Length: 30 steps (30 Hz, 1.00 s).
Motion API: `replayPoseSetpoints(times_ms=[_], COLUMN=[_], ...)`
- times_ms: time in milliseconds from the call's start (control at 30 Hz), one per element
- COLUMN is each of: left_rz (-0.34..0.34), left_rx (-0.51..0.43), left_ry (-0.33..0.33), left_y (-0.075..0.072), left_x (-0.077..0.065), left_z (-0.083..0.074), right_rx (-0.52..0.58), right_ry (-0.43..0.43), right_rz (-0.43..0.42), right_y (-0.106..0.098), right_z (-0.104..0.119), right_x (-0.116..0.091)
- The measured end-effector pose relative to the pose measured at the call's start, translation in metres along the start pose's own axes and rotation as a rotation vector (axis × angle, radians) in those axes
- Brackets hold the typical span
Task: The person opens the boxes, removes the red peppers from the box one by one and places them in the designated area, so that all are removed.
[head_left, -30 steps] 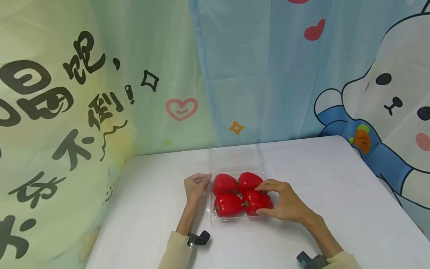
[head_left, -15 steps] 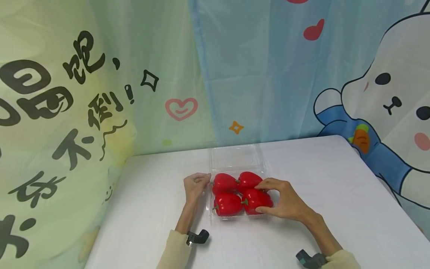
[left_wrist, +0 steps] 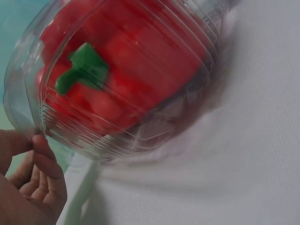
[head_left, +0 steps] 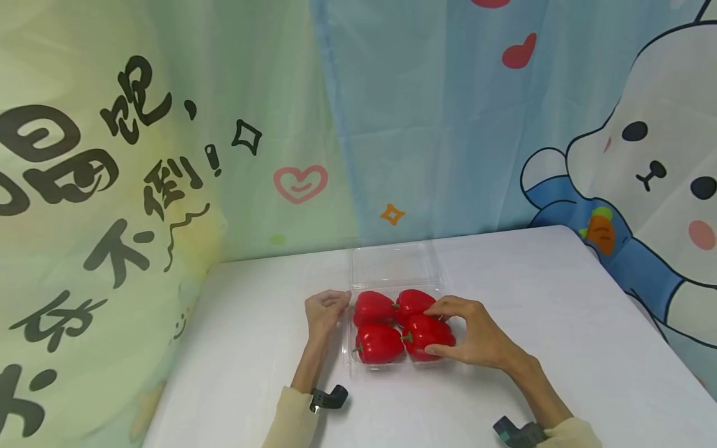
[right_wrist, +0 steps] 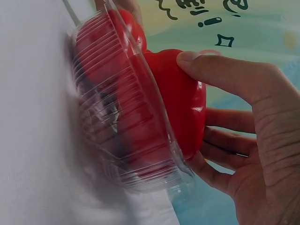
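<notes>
Head view: I recorded one clear container (head_left: pixel 374 366) on a white tabletop (head_left: pixel 515 280), its lid (head_left: pixel 394 264) folded back toward a printed curtain (head_left: pixel 403 124). Contents, two by two: far left pepper (head_left: pixel 373 308), far right pepper (head_left: pixel 413 303), near left pepper (head_left: pixel 379 344), near right pepper (head_left: pixel 428 339), all red. The right hand (head_left: pixel 470 330) gripped the last of these; the left hand (head_left: pixel 327 314), fingers bent, was at the container's left side. Left-wrist view: I noted the left thumb and forefinger pinching the container's rim; one green stem (left_wrist: pixel 84 72) showed through the ribbed wall. Right-wrist view: I logged the right thumb against the near right pepper, other fingers at its outer side; the pepper sat partly behind the clear wall, partly above the rim.
</notes>
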State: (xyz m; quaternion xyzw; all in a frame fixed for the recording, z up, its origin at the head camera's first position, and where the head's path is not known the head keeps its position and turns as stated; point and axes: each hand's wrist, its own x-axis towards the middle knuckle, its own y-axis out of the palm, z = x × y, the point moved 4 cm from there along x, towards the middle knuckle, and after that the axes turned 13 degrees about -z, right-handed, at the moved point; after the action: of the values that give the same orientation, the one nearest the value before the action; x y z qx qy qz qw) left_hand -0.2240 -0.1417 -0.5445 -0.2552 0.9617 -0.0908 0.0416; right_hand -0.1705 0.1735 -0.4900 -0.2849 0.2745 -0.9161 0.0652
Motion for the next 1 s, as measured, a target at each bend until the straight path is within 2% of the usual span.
replayPoseSetpoints(times_ms=[1000], left_rz=[-0.016], left_rx=[-0.028], left_ry=[0.008], left_y=[-0.001], left_x=[-0.004], left_z=[-0.002], right_rx=[-0.011], right_ry=[-0.004], right_rz=[-0.048], right_y=[-0.011], right_z=[0.013], right_x=[0.001])
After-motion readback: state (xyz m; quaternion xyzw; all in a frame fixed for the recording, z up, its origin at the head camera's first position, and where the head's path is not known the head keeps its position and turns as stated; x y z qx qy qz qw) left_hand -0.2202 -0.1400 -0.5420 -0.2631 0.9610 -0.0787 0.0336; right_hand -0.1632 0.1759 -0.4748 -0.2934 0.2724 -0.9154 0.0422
